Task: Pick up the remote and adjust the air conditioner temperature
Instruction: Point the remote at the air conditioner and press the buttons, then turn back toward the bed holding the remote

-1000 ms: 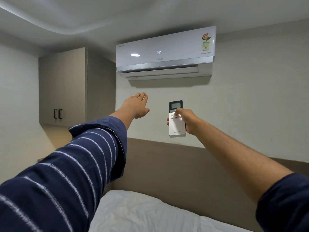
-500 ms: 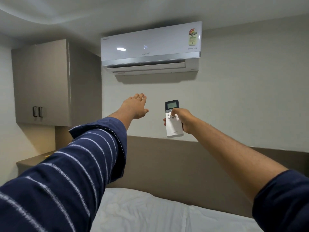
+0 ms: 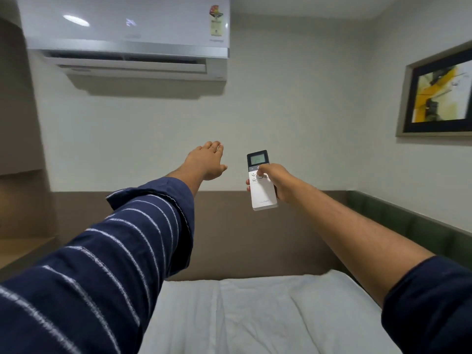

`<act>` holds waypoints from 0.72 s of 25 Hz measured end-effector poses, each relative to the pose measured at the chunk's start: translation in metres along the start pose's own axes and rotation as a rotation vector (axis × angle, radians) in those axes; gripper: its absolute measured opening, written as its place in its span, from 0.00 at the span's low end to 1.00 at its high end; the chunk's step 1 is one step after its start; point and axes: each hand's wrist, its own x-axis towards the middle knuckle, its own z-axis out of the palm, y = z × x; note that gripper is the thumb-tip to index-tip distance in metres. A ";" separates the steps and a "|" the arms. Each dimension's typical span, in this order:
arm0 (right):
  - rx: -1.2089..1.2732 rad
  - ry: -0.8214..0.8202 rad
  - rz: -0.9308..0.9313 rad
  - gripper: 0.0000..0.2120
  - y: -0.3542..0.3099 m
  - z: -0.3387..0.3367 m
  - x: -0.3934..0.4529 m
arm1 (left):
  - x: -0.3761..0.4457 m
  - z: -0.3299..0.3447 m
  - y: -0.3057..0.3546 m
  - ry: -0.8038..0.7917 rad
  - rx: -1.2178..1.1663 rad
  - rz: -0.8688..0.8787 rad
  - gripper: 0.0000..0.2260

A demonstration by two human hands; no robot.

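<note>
**Remote raised toward the wall unit, thumb on the buttons**

White bedsheets [image 3: 255, 315] fill the bottom of the view, creased and lying against a brown padded headboard [image 3: 255, 238] that runs along the far wall and turns dark green on the right side.

Both arms reach forward over the bed. A navy sleeve with thin white stripes [image 3: 102, 264] covers the left arm down to the wrist; the right arm is bare below a pushed-up navy sleeve.

At the end of the right arm, the right hand [image 3: 277, 182] is wrapped around a white remote [image 3: 261, 181], held upright with its dark top and small grey display facing the camera. The thumb lies across the button area just under the display, and the fingertips show at the remote's left edge. Faint lettering sits near its lower end.

Just left of the remote and apart from it, the left hand [image 3: 207, 160] is stretched out flat, palm down, fingers together, holding nothing.

Higher on the wall hangs the white air conditioner [image 3: 127, 34], its louvre open and a coloured rating sticker at its right end; its front display is too blurred to read. A framed picture [image 3: 439, 95] with yellow and black shapes hangs on the right-hand wall.
</note>
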 end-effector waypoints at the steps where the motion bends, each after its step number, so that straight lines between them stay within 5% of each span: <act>1: -0.009 0.039 0.005 0.12 0.004 -0.016 -0.005 | 0.007 0.005 0.017 0.003 -0.011 0.032 0.31; 9: -0.106 0.407 0.069 0.11 0.078 -0.179 -0.109 | 0.034 0.050 0.224 -0.006 -0.199 0.407 0.32; 18: 0.030 0.921 0.348 0.21 0.229 -0.356 -0.327 | -0.078 0.104 0.542 -0.152 -0.391 0.900 0.32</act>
